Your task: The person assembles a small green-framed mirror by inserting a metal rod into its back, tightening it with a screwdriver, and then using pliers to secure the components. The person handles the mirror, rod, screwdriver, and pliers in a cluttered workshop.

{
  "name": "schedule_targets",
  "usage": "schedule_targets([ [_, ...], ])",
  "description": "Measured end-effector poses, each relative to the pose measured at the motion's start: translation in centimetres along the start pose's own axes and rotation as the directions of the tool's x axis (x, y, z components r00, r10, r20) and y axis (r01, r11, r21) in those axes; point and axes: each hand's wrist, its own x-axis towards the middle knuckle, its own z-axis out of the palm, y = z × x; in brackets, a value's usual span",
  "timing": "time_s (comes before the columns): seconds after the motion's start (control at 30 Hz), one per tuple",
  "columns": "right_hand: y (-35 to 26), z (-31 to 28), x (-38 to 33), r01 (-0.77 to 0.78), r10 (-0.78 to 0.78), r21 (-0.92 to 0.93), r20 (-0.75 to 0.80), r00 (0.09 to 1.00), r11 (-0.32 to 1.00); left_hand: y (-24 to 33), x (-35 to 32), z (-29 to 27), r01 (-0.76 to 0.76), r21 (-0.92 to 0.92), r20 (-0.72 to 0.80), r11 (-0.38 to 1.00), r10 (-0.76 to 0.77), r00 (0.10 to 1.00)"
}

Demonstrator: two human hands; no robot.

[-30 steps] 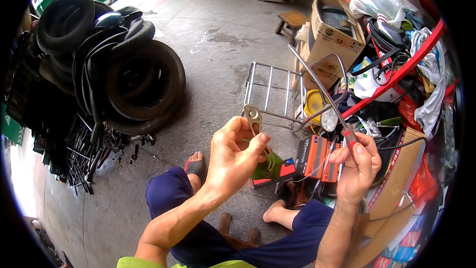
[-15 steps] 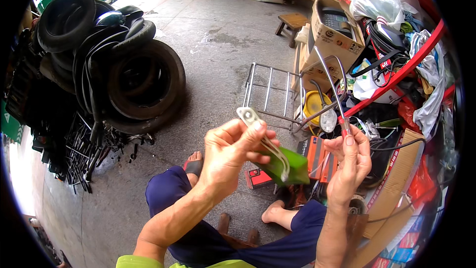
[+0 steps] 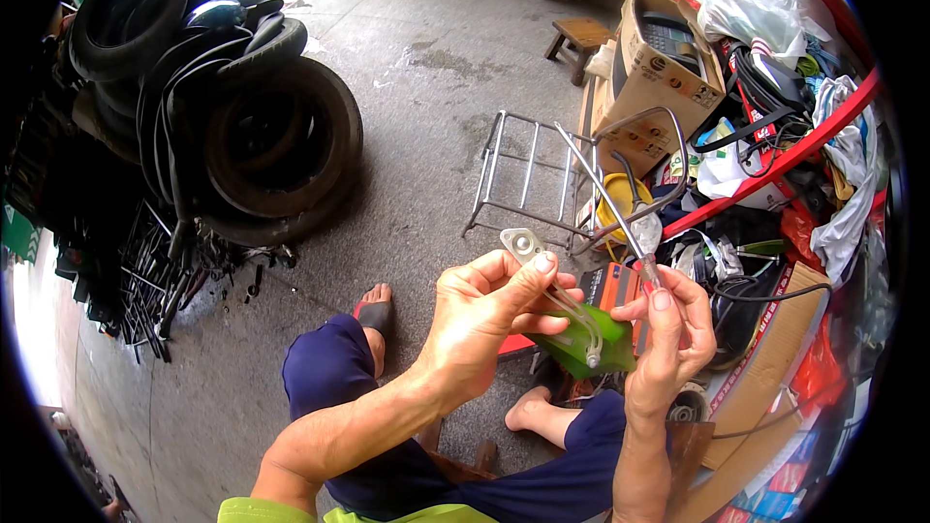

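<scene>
In the head view, the left hand (image 3: 489,320) pinches a metal bracket (image 3: 524,244) above the floor (image 3: 417,184), a green piece (image 3: 611,340) behind it. The right hand (image 3: 673,329) grips a red-handled screwdriver (image 3: 632,239), shaft pointing outward. The step seems to be handling the bracket, tool ready; the next move calls for a steady left pinch.

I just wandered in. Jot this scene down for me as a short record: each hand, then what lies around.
Left hand: holds a metal bracket
Right hand: holds a long tool with a red handle, its shaft slanting forward and left
Green piece: beside the bracket; whether they are joined is unclear
Left side: heap of black tires
Ahead: metal rack on the floor; wooden stool farther off
Right side: open cardboard box
</scene>
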Motion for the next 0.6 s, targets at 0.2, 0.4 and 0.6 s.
schedule_targets([
  [0.2, 0.0, -0.2, -0.2, 0.005, -0.003, -0.066, 0.032, 0.999, 0.998, 0.2, -0.2, 0.1, 0.026, -0.006, -0.01, 1.0, -0.026, 1.0],
  [0.4, 0.2, -1.4, 1.2, -0.097, 0.102, 0.29, -0.002, 0.995, 0.952, 0.2, 0.5, -0.6, 0.153, -0.319, 0.112, 0.935, -0.123, 0.986],
  [0.6, -0.3, -1.6, 1.6, -0.117, 0.141, 0.32, -0.053, 0.989, 0.94, 0.5, 0.8, -1.4, 0.431, -0.551, 0.526, 0.715, -0.103, 0.844],
])
